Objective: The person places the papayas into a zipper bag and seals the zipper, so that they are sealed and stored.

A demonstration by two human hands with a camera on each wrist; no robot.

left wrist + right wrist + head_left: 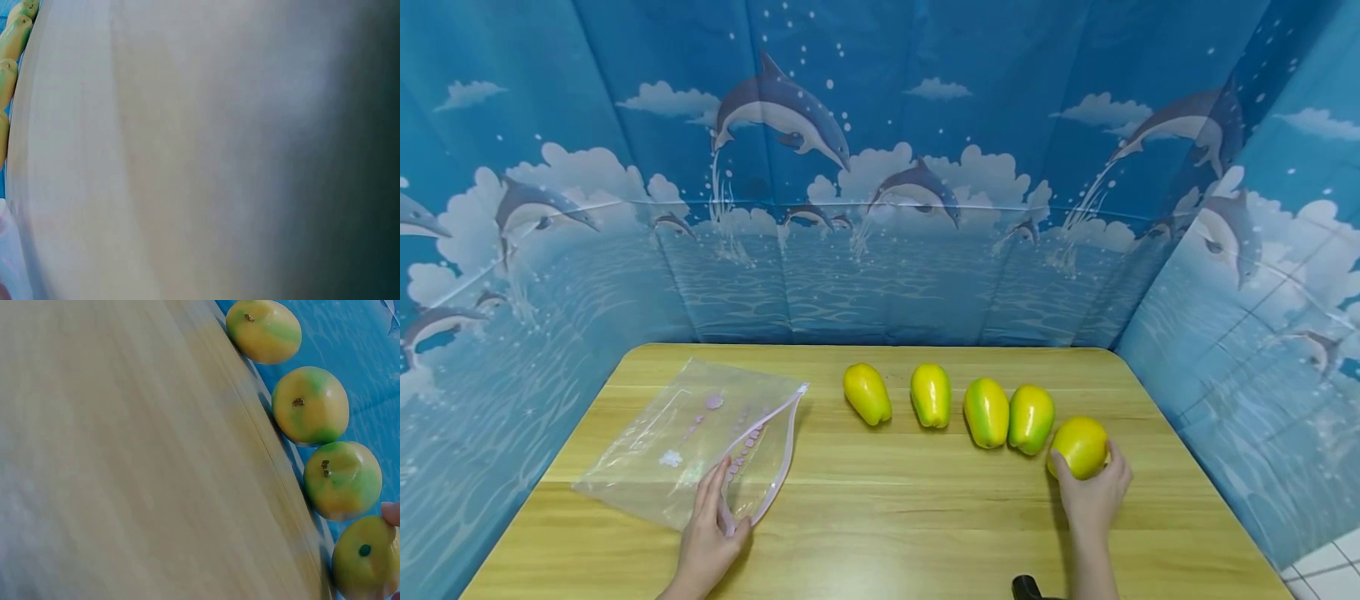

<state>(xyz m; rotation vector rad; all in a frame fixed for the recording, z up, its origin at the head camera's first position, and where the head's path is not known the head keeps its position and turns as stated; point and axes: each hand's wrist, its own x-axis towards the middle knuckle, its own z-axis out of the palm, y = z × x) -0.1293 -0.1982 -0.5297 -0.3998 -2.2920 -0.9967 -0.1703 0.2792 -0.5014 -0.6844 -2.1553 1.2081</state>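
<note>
A clear zip bag [647,450] with a lilac zip edge and purple print lies flat at the left of the table, its mouth parted toward the right. At the near corner of that mouth, my left hand [711,529] holds the edge, fingers over the film and thumb by the zip strip. My right hand [1093,496] grips a yellow papaya-like fruit [1081,446] at the right end of a row, thumb on its left and fingers on its right. In the right wrist view, a fingertip [391,513] touches this fruit [362,556], which shows a dark green stem spot.
Several more yellow-green fruits run leftward in a row: one [1032,418] nearest the held fruit, another [987,412] close beside it, then two spaced apart [930,396]. A dolphin-print curtain [880,275] surrounds the wooden table [880,517]. A black object [1026,587] shows at the near edge.
</note>
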